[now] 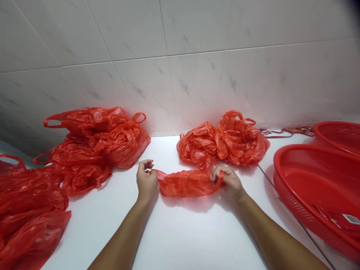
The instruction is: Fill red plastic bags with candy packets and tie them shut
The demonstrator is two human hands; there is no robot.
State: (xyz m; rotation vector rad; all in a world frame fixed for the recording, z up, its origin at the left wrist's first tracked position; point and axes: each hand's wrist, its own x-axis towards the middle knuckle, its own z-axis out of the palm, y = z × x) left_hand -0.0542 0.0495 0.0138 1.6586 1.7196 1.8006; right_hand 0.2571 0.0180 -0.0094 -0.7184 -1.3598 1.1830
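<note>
A red plastic bag (185,183) is stretched flat between both hands just above the white counter (180,232). My left hand (146,179) pinches its left end with closed fingers. My right hand (227,180) grips its right end, fingers curled over the plastic. Right behind the held bag lies a crumpled heap of red bags (225,142) against the tiled wall.
A bigger pile of red bags (95,138) spreads along the left, running down to the near left corner (28,217). Two red mesh baskets (317,187) sit at the right, one behind the other (337,133). A tiled wall backs the counter.
</note>
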